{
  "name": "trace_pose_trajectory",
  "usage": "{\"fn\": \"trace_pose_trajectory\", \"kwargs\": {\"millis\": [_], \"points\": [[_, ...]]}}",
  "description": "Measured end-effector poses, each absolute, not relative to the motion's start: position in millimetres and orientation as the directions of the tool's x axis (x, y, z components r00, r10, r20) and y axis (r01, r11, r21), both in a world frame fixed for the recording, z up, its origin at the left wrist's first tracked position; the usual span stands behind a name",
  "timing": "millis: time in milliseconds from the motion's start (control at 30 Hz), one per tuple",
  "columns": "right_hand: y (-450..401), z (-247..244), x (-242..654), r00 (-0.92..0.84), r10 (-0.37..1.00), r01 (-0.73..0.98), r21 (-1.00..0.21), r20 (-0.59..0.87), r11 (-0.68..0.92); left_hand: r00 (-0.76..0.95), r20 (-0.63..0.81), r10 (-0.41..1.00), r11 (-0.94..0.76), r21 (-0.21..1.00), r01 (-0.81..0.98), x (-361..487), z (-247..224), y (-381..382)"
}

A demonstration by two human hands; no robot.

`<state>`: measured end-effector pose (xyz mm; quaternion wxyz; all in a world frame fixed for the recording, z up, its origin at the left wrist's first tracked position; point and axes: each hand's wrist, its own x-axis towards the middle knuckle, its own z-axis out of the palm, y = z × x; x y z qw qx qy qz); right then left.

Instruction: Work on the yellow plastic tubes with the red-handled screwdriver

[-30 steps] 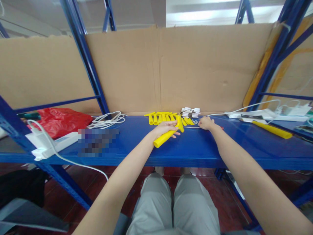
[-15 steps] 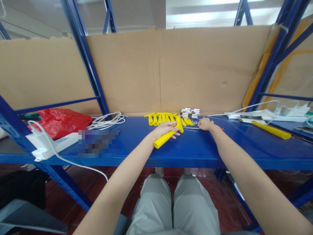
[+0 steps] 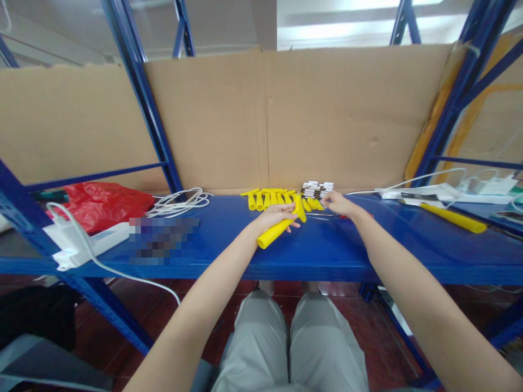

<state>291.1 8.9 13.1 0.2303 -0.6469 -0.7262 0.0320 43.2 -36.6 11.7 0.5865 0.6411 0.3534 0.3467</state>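
Observation:
My left hand (image 3: 278,215) is closed around a yellow handle-shaped part (image 3: 273,234), its tube end toward me and its wider head at the upper right. Behind it stands a row of similar yellow parts (image 3: 267,199). My right hand (image 3: 335,202) is at the right of some small yellow pieces (image 3: 314,204), its fingers pinched together; anything between them is too small to make out. White-and-dark small items (image 3: 317,189) are stacked just behind. A thin metal tool with a red handle (image 3: 345,217) lies in front of my right hand.
On the left of the blue shelf (image 3: 229,239) are a red bag (image 3: 108,204), a coiled white cable (image 3: 183,201) and a power strip (image 3: 100,245). At the right lie a long yellow piece (image 3: 453,218) and white chargers. Cardboard (image 3: 327,114) stands behind.
My right hand has moved slightly left and back toward the stacked white items, uncovering the red tool handle. My left hand still holds the yellow part in nearly the same place.

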Motion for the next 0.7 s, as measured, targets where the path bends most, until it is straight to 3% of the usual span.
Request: {"fn": "trace_pose_trajectory", "kwargs": {"millis": [100, 200, 433, 700], "points": [[4, 18, 278, -0.220, 0.886, 0.753, -0.507, 0.408, 0.420, 0.520, 0.045, 0.853, -0.076, 0.996, 0.038, 43, 8, -31], [-3, 19, 264, -0.304, 0.838, 0.608, -0.585, 0.453, 0.537, 0.521, 0.039, 0.853, -0.068, 0.997, 0.037, 43, 6, -28], [-10, 18, 249, -0.421, 0.787, 0.563, -0.551, 0.451, 0.616, 0.504, 0.029, 0.863, -0.071, 0.995, 0.065, 43, 12, -34], [3, 8, 245, -0.357, 0.798, 0.575, -0.559, 0.485, 0.597, 0.513, 0.013, 0.858, -0.066, 0.994, 0.085, 43, 15, -36]]}}
